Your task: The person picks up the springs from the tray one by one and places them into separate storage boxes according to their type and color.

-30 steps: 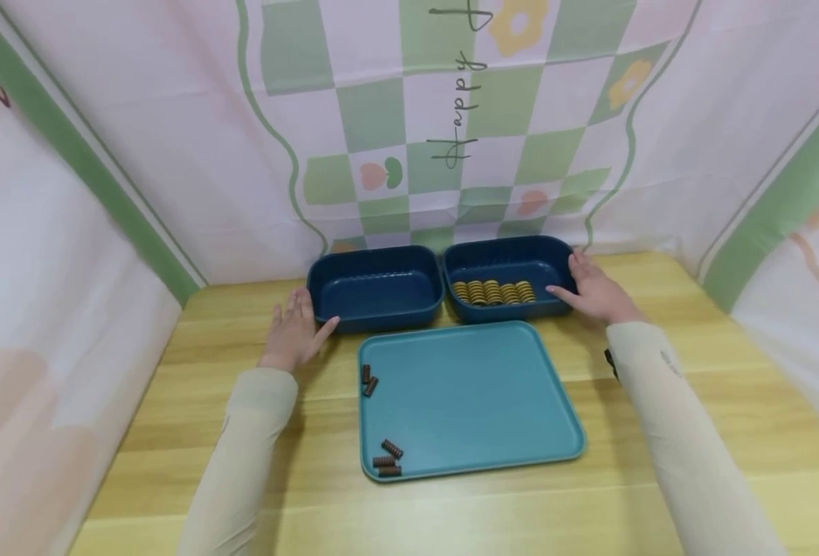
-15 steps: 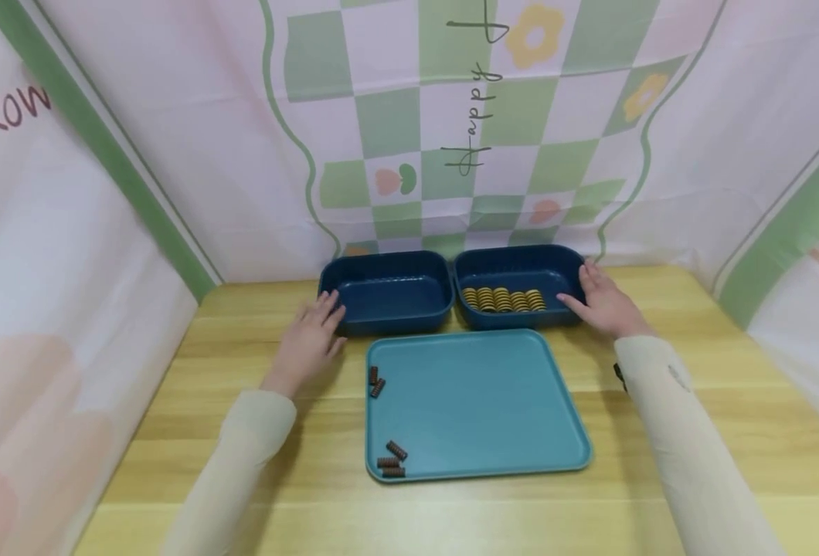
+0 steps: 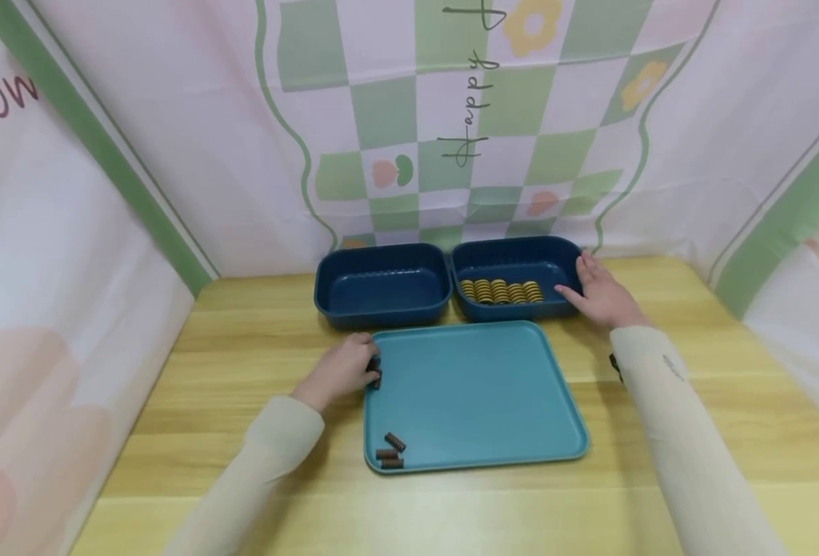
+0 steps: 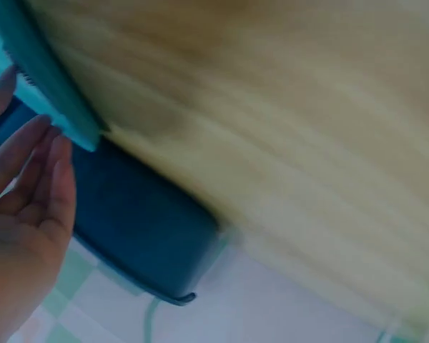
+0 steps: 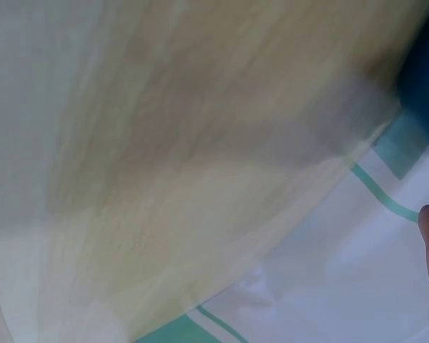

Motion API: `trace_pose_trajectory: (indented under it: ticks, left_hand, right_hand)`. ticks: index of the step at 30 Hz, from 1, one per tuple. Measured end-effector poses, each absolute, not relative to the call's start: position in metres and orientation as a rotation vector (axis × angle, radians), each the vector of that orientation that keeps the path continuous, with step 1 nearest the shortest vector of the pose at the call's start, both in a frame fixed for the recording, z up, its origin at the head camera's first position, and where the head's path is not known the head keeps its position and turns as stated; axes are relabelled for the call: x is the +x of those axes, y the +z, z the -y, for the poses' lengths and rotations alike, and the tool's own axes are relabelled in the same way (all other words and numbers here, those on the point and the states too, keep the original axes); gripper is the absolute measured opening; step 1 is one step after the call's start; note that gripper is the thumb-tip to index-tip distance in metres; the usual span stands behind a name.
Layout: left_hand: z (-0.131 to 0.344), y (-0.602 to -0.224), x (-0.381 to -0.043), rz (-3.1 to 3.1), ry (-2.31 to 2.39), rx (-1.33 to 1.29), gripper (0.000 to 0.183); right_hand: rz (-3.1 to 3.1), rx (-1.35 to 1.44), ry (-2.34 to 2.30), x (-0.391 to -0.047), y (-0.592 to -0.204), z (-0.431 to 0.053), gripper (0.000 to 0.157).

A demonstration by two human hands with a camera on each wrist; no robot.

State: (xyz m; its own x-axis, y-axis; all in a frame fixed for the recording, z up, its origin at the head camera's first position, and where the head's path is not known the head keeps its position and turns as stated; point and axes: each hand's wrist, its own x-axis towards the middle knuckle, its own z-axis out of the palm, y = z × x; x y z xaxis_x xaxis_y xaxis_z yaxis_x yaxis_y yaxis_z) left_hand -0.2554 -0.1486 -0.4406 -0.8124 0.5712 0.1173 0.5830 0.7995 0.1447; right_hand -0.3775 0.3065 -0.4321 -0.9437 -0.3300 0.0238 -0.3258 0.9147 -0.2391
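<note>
My left hand is at the upper left corner of the teal tray, bent over two small brown ribbed, spring-like pieces that it partly covers. In the left wrist view a gap shows between the thumb and the fingers, with a dark ribbed piece near the thumb tip. Several more brown ribbed pieces lie in the tray's lower left corner. My right hand rests against the right end of the right blue bin, thumb over its rim, fingers straight.
The left blue bin stands beside the right one, behind the tray. Rows of yellow-and-black ribbed pieces lie in the right bin. A printed curtain hangs behind the wooden table and along both sides.
My left hand has left the left bin's outer end and moved down and right to the brown ribbed pieces on the tray. The right hand stays at the right bin.
</note>
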Motion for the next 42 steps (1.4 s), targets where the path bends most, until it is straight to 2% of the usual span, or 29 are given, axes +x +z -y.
trace_pose_trajectory:
  ticks: [5, 18, 30, 37, 42]
  left_hand:
    - [0.144, -0.439, -0.258, 2.980, -0.283, -0.917, 0.005]
    - [0.132, -0.432, -0.261, 3.025, 0.019, -0.966, 0.014]
    - [0.125, -0.425, -0.265, 3.130, 0.132, -0.960, 0.012]
    - [0.131, -0.427, -0.265, 3.100, -0.005, -1.015, 0.006]
    - [0.141, -0.429, -0.267, 3.033, -0.376, -1.077, 0.012]
  right_hand:
    - [-3.062, -0.525, -0.378, -0.378, -0.434, -0.307, 0.089]
    - [-3.070, -0.536, -0.377, -0.378, -0.433, -0.306, 0.088]
    - [-3.080, -0.510, -0.380, -0.378, -0.435, -0.307, 0.089]
    - [-3.072, -0.500, -0.355, -0.377, -0.435, -0.306, 0.088]
    - [-3.071, -0.502, -0.359, -0.376, -0.433, -0.304, 0.087]
